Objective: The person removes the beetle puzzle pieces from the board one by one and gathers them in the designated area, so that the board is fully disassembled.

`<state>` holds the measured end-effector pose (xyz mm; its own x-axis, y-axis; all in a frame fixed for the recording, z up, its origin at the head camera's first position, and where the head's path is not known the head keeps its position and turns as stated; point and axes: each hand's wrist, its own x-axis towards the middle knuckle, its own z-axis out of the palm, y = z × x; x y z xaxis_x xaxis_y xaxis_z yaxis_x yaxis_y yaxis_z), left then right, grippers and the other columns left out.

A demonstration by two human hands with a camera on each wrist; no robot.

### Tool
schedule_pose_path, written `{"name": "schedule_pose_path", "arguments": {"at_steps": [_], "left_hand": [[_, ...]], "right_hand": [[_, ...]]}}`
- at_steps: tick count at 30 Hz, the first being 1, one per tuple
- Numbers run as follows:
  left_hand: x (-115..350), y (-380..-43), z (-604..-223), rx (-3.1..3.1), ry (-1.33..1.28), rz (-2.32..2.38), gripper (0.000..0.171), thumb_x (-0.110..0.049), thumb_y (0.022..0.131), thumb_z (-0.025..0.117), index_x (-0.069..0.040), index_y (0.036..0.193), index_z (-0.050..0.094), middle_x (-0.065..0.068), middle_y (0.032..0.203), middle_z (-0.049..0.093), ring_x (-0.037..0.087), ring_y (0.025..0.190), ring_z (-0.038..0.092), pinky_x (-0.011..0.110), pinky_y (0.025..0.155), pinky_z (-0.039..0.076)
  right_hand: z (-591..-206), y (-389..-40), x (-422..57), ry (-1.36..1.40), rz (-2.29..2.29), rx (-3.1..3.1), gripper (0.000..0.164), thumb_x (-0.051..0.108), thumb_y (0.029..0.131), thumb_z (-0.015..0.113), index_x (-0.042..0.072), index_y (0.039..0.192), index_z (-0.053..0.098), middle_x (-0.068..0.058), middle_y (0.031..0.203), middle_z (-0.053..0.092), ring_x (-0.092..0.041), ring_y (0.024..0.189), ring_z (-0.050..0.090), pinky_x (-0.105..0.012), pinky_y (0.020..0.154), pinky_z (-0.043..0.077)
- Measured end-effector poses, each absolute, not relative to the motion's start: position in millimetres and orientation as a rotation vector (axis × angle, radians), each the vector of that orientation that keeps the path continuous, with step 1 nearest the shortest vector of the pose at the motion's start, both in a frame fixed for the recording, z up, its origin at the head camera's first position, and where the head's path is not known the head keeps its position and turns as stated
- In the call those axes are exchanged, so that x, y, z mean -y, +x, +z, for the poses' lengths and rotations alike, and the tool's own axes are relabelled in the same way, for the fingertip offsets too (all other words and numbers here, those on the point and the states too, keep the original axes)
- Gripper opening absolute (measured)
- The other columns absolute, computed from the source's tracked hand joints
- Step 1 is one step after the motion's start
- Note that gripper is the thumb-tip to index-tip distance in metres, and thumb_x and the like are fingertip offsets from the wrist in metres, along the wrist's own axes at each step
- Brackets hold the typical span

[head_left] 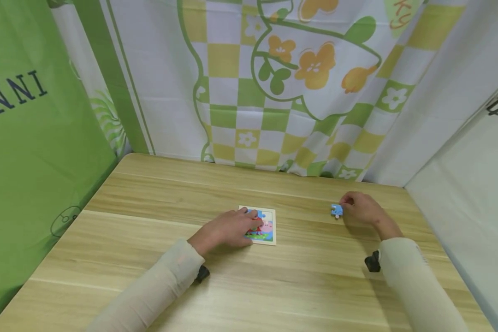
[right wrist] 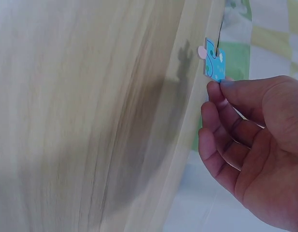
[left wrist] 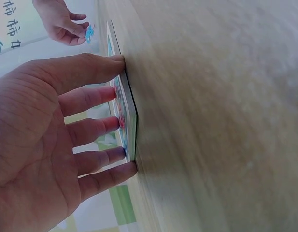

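Note:
A small square jigsaw puzzle (head_left: 267,235) in a pale frame lies flat on the table, showing a pink cartoon pig in red on blue and green. My left hand (head_left: 235,227) rests over its left part, covering some of the picture. In the left wrist view the fingers are spread and fairly straight, their tips on the puzzle, with the thumb at the frame's edge. To the right, my right hand (head_left: 362,208) pinches a blue puzzle piece (right wrist: 216,63) between thumb and index finger. The piece has a pink tab and is held up off the wood.
The light wood table (head_left: 299,281) runs back to a checked, flowered curtain (head_left: 249,110). A green cloth (head_left: 33,152) hangs along the left side and a white one (head_left: 473,184) along the right. Black wrist devices show under both sleeves.

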<state>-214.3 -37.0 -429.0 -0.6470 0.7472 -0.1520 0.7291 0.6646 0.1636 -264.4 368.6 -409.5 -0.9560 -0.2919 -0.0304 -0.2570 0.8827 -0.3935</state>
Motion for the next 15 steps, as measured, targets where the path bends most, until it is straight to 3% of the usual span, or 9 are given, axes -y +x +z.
{"name": "schedule_pose_path", "arguments": {"at_steps": [4, 15], "left_hand": [[37, -215, -431, -2.681, 1.199, 0.123, 0.053, -0.028, 0.097, 0.068, -0.019, 0.147, 0.056, 0.007, 0.15, 0.048, 0.029, 0.122, 0.051, 0.04, 0.091, 0.051], [38, -215, -433, -2.685, 1.144, 0.18, 0.054, -0.027, 0.096, 0.068, -0.02, 0.148, 0.057, 0.008, 0.156, 0.045, 0.033, 0.135, 0.047, 0.047, 0.103, 0.047]], "right_hand": [[-408, -267, -377, -0.423, -0.592, -2.945, 0.012, 0.006, 0.099, 0.061, -0.003, 0.1, 0.068, -0.014, 0.095, 0.069, -0.033, 0.092, 0.063, -0.055, 0.085, 0.049], [-413, -270, -387, -0.366, -0.562, -2.922, 0.015, 0.008, 0.101, 0.06, -0.004, 0.1, 0.068, -0.014, 0.094, 0.069, -0.032, 0.091, 0.062, -0.055, 0.083, 0.049]]}}
